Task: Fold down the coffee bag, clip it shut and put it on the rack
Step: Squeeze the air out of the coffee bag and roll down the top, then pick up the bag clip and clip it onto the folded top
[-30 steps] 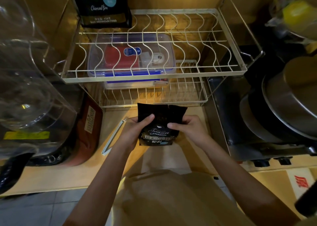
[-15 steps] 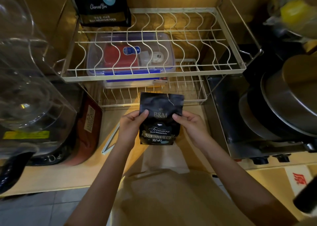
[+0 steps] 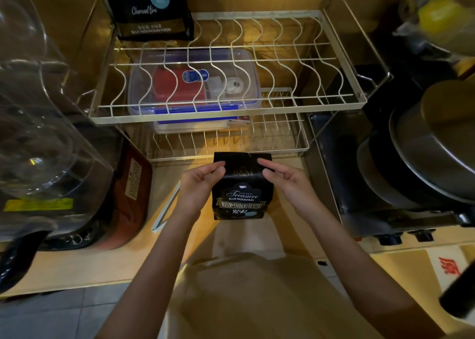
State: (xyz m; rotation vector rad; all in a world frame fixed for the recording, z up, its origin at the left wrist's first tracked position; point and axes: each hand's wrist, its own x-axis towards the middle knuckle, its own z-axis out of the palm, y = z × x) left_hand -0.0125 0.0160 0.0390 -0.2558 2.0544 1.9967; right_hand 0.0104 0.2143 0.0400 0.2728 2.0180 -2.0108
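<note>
A small black coffee bag (image 3: 241,200) with "Treasure Blue Mountain" lettering stands upright on the wooden counter in front of the rack. My left hand (image 3: 199,184) pinches its upper left edge and my right hand (image 3: 285,178) pinches its upper right edge. The bag's top is straight and upright. A long pale clip (image 3: 165,209) lies on the counter just left of my left hand. The cream wire rack (image 3: 180,119) has two tiers behind the bag.
A larger black coffee bag (image 3: 146,7) stands at the upper tier's back left. A clear box with a blue lid (image 3: 195,84) sits on the lower tier. A glass appliance (image 3: 38,133) and a brown pouch (image 3: 131,192) stand left; pots (image 3: 424,153) and a stove stand right.
The bag's top was bent over a second ago and now stands straight. Both hands slid up from the bag's middle to its top corners.
</note>
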